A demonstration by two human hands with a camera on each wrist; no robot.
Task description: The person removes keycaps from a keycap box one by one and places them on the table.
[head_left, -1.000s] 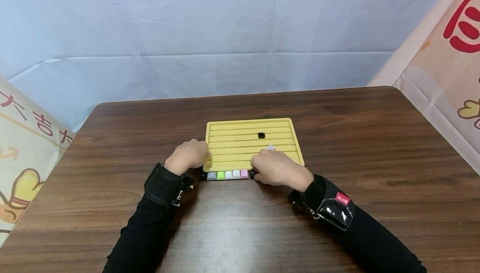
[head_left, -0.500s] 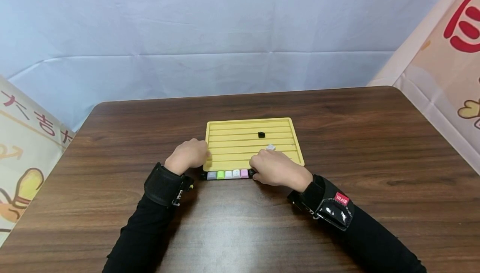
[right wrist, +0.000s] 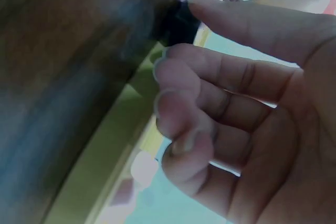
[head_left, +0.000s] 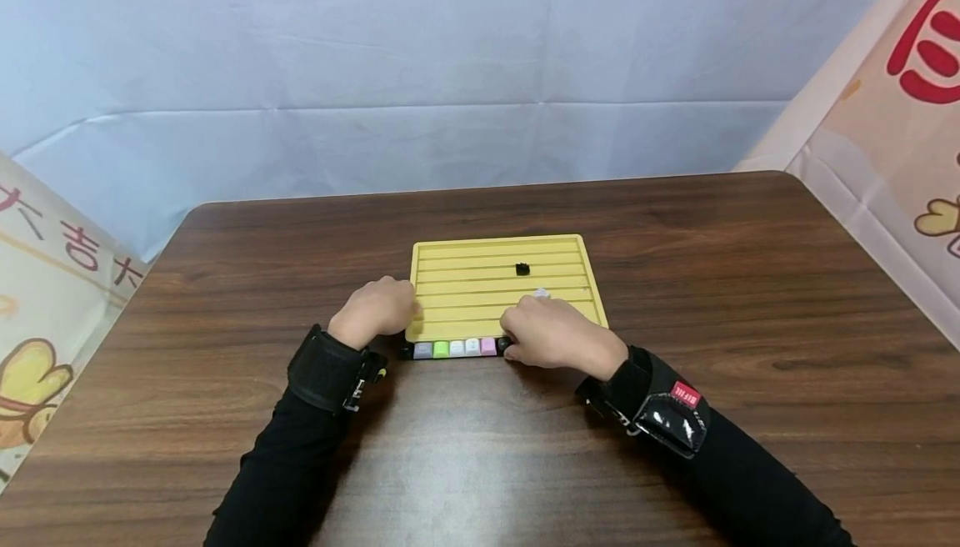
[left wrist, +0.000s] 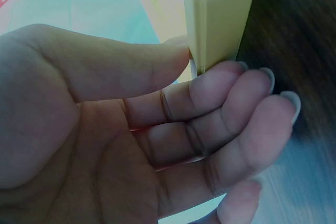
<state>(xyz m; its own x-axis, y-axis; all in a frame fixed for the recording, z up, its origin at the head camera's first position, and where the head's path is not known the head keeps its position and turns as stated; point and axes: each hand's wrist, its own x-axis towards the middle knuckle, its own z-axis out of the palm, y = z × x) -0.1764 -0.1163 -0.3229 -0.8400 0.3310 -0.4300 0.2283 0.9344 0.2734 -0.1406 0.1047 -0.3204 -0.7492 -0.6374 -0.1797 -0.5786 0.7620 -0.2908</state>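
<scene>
A person's 2 bare hands work at the near side of a ridged yellow board lying on a dark wooden table, where small keycap-like blocks, among them a pink block, line the front edge. The likeliest trouble is a skewed row: uneven pressure at its right end could nudge the blocks out of line, while a slack hold at the left could let the board swivel. A tilt might also send the loose black piece and white piece sliding across the ridges. The left hand pinches the board's left edge between thumb and forefinger, its other fingers curled close together. The right hand has its thumb and forefinger closed about the black end block, the gap only block-wide, its remaining fingers bent beside the board's edge; how firmly it presses cannot be told.
</scene>
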